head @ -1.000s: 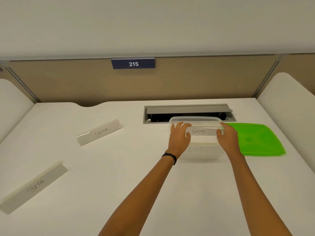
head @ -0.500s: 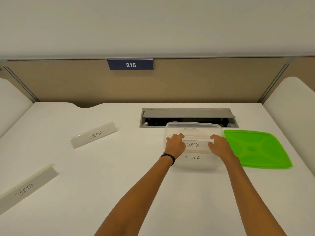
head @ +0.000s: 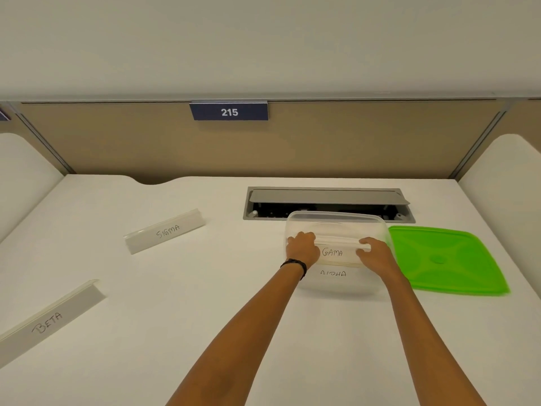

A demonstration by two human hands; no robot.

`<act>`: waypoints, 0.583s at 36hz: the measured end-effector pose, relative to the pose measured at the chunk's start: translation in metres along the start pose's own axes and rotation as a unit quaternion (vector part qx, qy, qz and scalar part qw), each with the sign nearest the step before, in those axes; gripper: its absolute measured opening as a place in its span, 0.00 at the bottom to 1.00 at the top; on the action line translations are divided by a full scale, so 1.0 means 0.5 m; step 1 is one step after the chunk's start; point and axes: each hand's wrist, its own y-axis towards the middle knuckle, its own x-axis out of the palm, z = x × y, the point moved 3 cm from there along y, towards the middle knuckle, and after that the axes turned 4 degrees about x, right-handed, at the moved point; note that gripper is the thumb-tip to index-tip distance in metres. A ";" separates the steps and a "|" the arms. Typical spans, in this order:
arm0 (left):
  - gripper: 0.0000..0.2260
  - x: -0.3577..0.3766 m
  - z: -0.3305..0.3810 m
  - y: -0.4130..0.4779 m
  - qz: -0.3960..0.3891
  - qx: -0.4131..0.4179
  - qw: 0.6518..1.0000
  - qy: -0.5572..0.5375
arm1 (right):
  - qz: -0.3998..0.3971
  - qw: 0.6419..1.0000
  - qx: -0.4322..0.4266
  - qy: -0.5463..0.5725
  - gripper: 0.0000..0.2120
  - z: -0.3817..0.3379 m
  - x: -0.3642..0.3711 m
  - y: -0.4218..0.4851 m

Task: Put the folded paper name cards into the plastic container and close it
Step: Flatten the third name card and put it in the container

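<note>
Right of centre, left hand (head: 303, 248) and right hand (head: 376, 254) pinch the GAMA card (head: 336, 249) inside the clear container (head: 336, 219) — best laid flat, low

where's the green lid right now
In the head view the green lid lies flat on the white desk, off to the right, right beside the clear container and just in front of the open cable hatch.

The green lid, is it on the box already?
No, the green lid lies flat on the table beside the open plastic container.
</note>
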 end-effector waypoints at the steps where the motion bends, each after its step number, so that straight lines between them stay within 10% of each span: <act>1: 0.16 -0.001 0.004 -0.002 0.001 -0.002 1.000 0.023 | 0.005 1.000 -0.004 0.004 0.17 -0.001 -0.001 -0.001; 7: 0.15 -0.024 0.040 -0.021 0.029 0.036 0.989 0.139 | 0.069 0.995 -0.056 0.040 0.14 -0.019 -0.021 -0.020; 13: 0.14 -0.075 0.062 -0.073 0.123 0.146 0.980 0.065 | 0.236 0.950 -0.155 0.137 0.11 -0.073 -0.043 -0.090; 21: 0.12 -0.139 -0.020 -0.179 0.218 0.231 0.948 -0.005 | 0.252 0.908 -0.257 0.216 0.13 -0.125 0.010 -0.193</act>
